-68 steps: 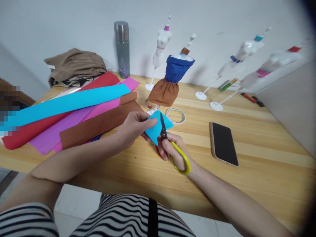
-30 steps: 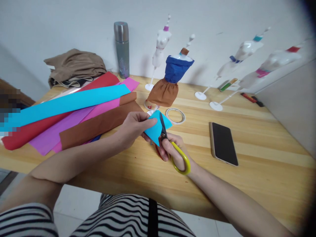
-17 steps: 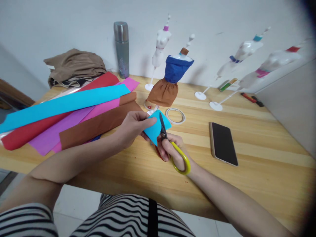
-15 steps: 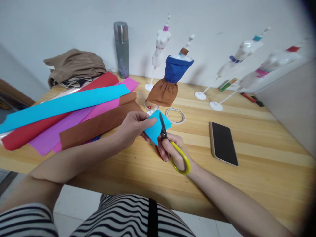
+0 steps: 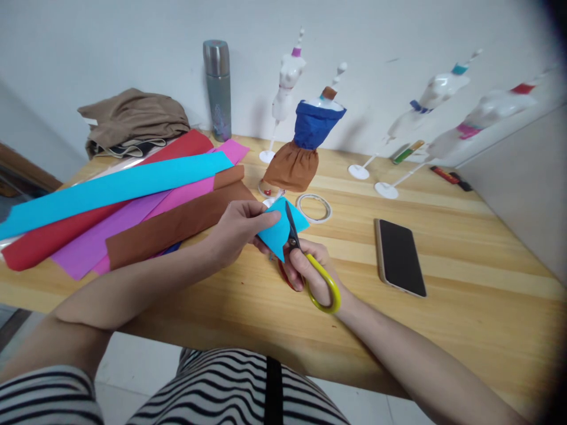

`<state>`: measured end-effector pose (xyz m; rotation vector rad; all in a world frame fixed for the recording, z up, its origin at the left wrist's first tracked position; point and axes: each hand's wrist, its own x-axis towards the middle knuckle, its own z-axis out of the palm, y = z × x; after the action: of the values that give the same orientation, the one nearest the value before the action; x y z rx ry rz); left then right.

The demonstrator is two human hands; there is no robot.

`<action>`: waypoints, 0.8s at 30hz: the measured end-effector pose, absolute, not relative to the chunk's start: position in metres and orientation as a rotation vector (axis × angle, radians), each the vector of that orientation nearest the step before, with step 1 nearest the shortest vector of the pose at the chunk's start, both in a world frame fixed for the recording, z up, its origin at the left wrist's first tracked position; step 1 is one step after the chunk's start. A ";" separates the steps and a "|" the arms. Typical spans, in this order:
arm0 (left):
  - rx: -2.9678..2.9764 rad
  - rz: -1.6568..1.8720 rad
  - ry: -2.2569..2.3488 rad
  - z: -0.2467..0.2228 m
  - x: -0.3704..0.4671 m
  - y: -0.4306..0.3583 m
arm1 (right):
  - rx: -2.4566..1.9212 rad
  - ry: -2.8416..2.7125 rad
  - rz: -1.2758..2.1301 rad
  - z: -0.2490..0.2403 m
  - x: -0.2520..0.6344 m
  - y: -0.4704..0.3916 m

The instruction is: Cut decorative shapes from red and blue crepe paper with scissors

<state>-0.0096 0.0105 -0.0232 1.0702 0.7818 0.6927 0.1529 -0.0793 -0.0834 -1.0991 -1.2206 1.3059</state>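
Left hand (image 5: 243,229): grip pinching blue paper piece (image 5: 274,229). Right hand (image 5: 312,268): grip grasping yellow-handled scissors (image 5: 325,283), upper blade across the paper. Phone (image 5: 401,257) lies on counter (image 5: 465,283).

Soft even light | faint wall shadows | dark blurred right edge | wide-angle stretch | slight softness

The left edge cuts off the long cyan sheet (image 5: 119,180); the small cyan piece (image 5: 273,230) hides one blade of the scissors (image 5: 293,242).
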 end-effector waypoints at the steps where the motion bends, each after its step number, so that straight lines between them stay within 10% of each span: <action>1: 1.055 0.685 0.774 -0.024 -0.009 0.011 | -1.097 -1.219 1.304 -0.083 0.153 -0.079; 24: 1.035 0.644 0.725 -0.030 -0.010 0.012 | -1.086 -1.219 1.254 -0.089 0.153 -0.078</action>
<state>-0.0103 0.0118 -0.0302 1.0348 0.7247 0.6444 0.1531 -0.0778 -0.0887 -1.0858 -1.2194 1.2544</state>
